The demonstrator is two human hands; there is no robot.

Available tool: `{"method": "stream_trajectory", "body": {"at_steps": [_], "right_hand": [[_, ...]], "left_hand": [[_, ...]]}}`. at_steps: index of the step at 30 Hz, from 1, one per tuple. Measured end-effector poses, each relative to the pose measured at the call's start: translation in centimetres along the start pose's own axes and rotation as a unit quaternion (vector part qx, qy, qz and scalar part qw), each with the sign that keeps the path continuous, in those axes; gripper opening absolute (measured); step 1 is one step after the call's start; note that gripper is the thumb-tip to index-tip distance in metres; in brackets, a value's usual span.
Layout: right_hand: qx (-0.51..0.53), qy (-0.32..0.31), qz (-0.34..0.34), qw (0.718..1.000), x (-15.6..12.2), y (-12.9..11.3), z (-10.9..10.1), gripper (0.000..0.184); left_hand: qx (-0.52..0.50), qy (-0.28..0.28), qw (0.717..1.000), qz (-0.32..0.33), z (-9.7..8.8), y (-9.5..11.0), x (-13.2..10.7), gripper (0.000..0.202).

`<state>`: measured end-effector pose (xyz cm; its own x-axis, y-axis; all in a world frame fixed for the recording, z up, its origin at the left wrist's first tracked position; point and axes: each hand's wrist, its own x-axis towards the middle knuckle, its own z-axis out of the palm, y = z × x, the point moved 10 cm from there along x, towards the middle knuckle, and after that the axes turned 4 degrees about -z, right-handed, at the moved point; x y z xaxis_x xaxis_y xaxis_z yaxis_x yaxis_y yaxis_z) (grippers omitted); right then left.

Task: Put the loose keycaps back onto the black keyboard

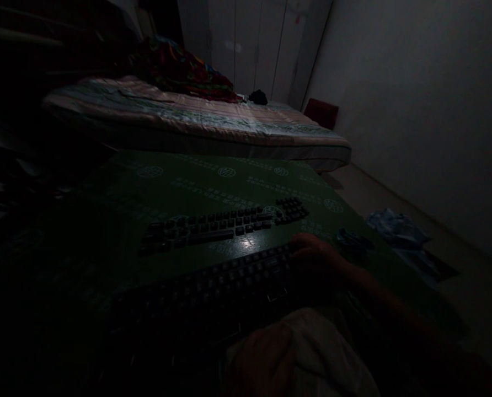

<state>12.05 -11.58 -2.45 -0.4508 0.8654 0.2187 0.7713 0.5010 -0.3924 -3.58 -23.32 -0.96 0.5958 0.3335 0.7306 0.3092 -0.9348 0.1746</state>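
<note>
A dark keyboard (213, 286) lies in the lower middle, its near side lost in shadow. My right hand (312, 253) is closed around its right end, fingers at the far corner. Beyond the keyboard, loose black keycaps (213, 225) are laid out in rows, with a separate block of keycaps (292, 209) to the right. Low in the view, my left hand (266, 353) is by the keyboard's near side, against pale fabric (324, 347). Whether that fabric is a cloth or clothing is unclear, and darkness hides the left fingers.
Everything rests on a green table (180, 193) with printed white marks. A crumpled dark cloth (353, 241) lies near its right edge. Past the far edge is a bed (246, 124) with a red patterned blanket (188, 71). More cloth (399, 229) lies at the right.
</note>
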Motion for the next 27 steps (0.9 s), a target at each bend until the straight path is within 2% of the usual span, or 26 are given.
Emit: {"method": "stream_trajectory", "body": {"at_steps": [5,15,21,27], "right_hand": [[-0.012,0.001,0.003,1.000,0.1,-0.3,-0.3,0.018],[-0.010,0.002,-0.007,1.000,0.0,0.2,0.0,0.019],[0.005,0.059,-0.018,0.998,-0.6,-0.2,-0.8,0.015],[0.001,0.091,-0.017,0.996,-1.1,-0.8,-1.2,0.014]], "left_hand": [[-0.004,0.019,1.000,0.008,-0.4,0.2,0.2,0.024],[0.005,-0.003,1.000,0.011,0.1,0.0,-0.4,0.021],[-0.003,-0.012,1.000,0.013,-0.3,0.0,0.3,0.020],[-0.002,-0.020,1.000,-0.002,0.2,-0.3,-0.3,0.022]]}}
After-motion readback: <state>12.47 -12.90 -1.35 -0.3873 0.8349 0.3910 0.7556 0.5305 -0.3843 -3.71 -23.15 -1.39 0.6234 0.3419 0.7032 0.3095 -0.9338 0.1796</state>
